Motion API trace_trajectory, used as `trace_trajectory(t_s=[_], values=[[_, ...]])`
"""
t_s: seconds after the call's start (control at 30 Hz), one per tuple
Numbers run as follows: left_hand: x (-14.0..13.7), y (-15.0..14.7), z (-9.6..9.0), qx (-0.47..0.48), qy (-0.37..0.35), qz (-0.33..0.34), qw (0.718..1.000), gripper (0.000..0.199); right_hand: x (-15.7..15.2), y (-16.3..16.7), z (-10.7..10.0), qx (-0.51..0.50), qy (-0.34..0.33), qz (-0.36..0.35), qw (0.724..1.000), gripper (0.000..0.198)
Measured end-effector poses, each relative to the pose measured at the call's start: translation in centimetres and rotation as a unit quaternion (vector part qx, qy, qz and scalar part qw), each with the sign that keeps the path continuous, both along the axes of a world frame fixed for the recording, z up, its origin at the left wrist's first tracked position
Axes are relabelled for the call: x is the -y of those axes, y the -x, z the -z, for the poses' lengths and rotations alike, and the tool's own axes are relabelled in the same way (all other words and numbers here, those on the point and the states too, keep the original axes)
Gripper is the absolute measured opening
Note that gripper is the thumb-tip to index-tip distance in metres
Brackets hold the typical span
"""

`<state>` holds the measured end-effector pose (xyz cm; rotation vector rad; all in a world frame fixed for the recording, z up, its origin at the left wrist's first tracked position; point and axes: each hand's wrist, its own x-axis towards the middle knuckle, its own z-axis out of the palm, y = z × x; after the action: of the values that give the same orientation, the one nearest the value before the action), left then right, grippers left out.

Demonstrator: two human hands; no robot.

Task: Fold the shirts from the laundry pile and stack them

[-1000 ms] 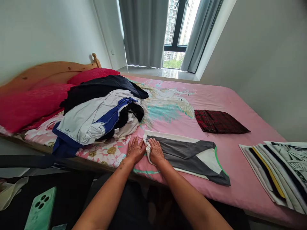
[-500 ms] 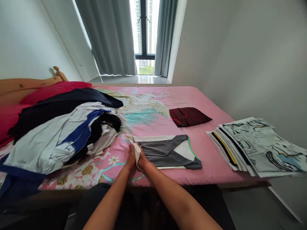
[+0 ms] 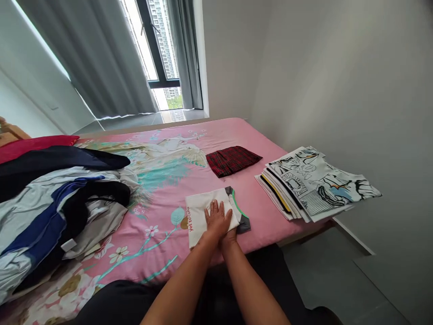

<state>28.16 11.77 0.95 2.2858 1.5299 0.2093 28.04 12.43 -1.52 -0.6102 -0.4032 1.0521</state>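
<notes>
A white T-shirt [image 3: 206,205] with grey shoulders, a green-edged neckline and red lettering lies folded double on the bed near its front edge. The neckline end sticks out on the right from under the folded-over part. My left hand [image 3: 218,220] rests flat on top of the shirt with its fingers spread. My right hand [image 3: 230,235] is at the shirt's near right side, partly under my left hand. The right fingers are hidden.
On the left is a heap of loose clothes [image 3: 43,212]. A folded red plaid garment [image 3: 233,161] lies beyond the shirt. To the right, a stack of folded clothes [image 3: 314,185] sits at the edge of the bed [image 3: 158,257], close to the wall.
The shirt's lower end has been folded over to the right, onto the neckline end. My hands moved right with it, and the left one now lies flat. The view has turned right.
</notes>
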Motion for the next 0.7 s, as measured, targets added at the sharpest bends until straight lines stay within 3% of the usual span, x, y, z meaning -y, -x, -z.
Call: trace_trajectory(t_s=[0.1,0.2,0.3,0.47,0.57,0.7], values=[[0.2,-0.4,0.3,-0.026,0.006,0.004,1.000,0.063,1.6,-1.5,0.5,-0.188,-0.043,-0.040,0.980,0.054],[0.1,0.0,-0.1,-0.040,0.013,0.015,0.999,0.067,2.8,-2.5,0.3,-0.220,-0.057,-0.099,0.969,0.064],[0.2,0.1,-0.4,-0.034,0.006,0.014,0.999,0.067,3.2,-3.2,-0.2,-0.146,-0.041,-0.099,0.984,0.072],[0.7,-0.6,0.2,0.006,-0.019,0.038,0.999,0.066,3.5,-4.2,-0.1,0.087,0.016,-0.047,0.995,0.075],[1.0,-1.2,0.6,-0.012,-0.019,0.035,0.999,0.066,3.8,-4.8,0.5,0.126,0.029,-0.015,0.991,0.074],[0.9,-1.3,0.4,-0.018,-0.015,0.034,0.999,0.065,4.1,-5.2,0.5,0.132,0.049,-0.037,0.989,0.085]])
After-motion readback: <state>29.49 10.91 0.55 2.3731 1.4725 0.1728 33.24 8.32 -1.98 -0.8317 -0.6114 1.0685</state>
